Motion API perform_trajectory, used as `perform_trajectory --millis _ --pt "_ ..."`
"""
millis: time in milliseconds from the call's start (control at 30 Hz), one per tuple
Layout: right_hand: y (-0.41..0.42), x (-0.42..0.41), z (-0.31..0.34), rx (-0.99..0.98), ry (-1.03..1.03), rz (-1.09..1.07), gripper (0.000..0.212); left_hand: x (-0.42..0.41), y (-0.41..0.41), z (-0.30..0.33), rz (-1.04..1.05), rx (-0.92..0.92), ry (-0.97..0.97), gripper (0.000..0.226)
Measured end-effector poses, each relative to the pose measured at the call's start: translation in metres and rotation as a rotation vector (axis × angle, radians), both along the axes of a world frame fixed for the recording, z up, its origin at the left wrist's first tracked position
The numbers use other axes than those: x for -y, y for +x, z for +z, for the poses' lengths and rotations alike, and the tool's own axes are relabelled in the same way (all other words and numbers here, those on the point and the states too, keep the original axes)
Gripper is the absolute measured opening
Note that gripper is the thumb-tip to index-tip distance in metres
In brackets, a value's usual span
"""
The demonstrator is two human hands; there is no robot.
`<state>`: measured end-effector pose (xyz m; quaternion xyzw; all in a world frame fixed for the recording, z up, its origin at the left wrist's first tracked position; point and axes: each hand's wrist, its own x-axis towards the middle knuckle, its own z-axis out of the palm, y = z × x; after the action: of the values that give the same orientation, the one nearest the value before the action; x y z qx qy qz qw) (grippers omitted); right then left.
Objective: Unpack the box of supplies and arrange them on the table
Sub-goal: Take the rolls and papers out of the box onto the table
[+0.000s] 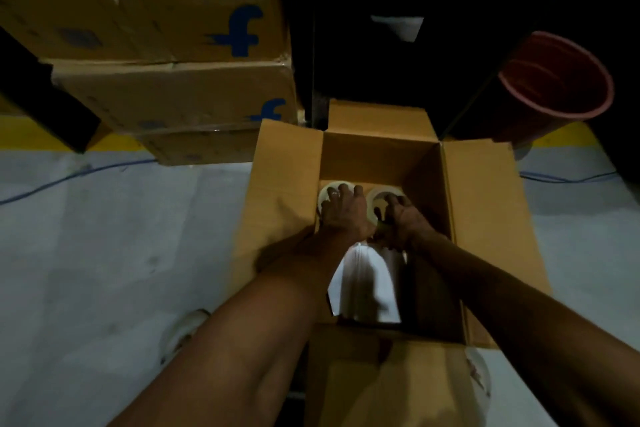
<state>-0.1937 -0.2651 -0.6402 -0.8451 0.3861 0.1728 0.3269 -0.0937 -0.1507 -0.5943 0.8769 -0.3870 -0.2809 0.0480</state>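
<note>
Deep in the open box (pixel 485 218), two tape rolls sit at twelve o'clock, the left hand (pixel 346 211) curling on the left roll (pixel 325 196), the right hand (pixel 403 218) on the right roll (pixel 375 198); lifting straight up seems wisest.

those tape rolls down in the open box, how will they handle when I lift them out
The left tape roll and right tape roll look like rigid rings, so they should hold shape. They lie flat in the open box, so likely stable; on edge they could roll. Their smooth faces may be slippery.
</note>
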Motion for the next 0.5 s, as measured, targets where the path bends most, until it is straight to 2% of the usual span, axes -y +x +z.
perform_trajectory --millis 100,167,367,500 --pt "-0.003 0.000 0.004 -0.050 -0.140 0.093 0.095 0.010 -0.002 -0.012 -0.019 0.050 0.029 0.087" --pt "-0.004 -0.002 0.004 -0.074 -0.147 0.082 0.104 0.013 0.002 -0.021 -0.016 0.071 0.053 0.090" --pt "0.005 0.004 -0.016 -0.013 -0.198 0.110 0.096 0.019 0.013 -0.040 -0.026 0.105 0.109 0.110" --pt "0.007 0.010 -0.025 -0.076 -0.273 0.158 0.098 0.022 0.013 -0.054 -0.111 0.200 0.130 0.109"
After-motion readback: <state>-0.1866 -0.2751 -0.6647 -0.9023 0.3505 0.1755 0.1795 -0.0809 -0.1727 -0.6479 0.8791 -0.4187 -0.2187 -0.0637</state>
